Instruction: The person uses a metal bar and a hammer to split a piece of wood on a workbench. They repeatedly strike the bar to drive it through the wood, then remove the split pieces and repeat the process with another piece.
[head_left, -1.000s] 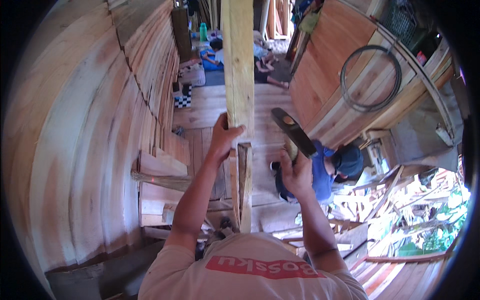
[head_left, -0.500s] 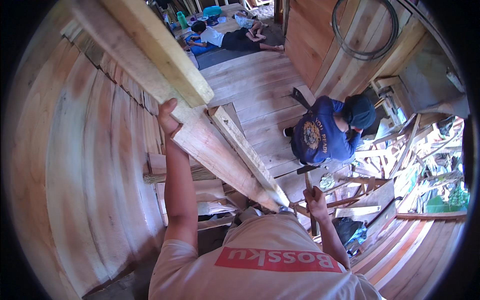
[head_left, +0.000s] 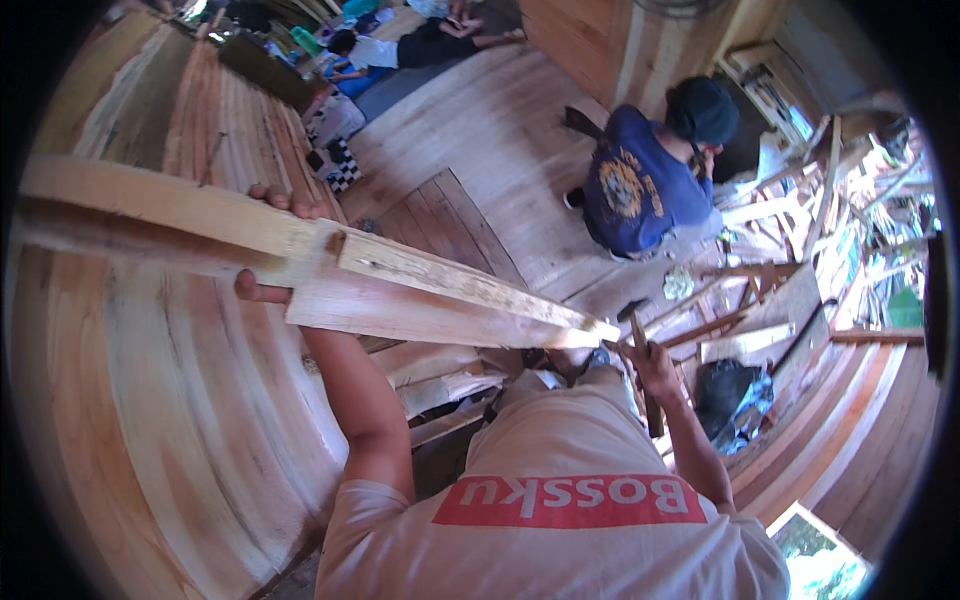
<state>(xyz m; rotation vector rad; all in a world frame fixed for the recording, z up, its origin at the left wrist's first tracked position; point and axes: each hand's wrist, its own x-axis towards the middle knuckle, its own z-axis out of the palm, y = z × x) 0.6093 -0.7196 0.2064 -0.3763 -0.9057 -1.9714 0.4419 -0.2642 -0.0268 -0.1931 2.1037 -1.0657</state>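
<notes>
My left hand (head_left: 280, 240) is closed around a long, pale wooden piece, its fingers over the upper edge and its thumb below. The piece is a flat board (head_left: 385, 308) with narrower strips lying along it; one rough strip (head_left: 440, 285) runs toward its right end. It slants across from the far left down to just in front of my body. Beside that end, my right hand (head_left: 655, 372) grips a hammer (head_left: 640, 332) by its wooden handle, the dark head pointing up. The hammer head is apart from the board.
A person in a dark blue top (head_left: 640, 185) crouches ahead on the plank floor (head_left: 470, 130). Farther off, another person (head_left: 390, 52) lies on a mat. A plank wall (head_left: 190, 430) rises at my left. Scrap wood and a black bag (head_left: 725, 395) lie at the right.
The wooden piece has swung from a steep slant to a flatter one, its far end moving left and nearer. My left hand has gone left with it; my view has shifted too.
</notes>
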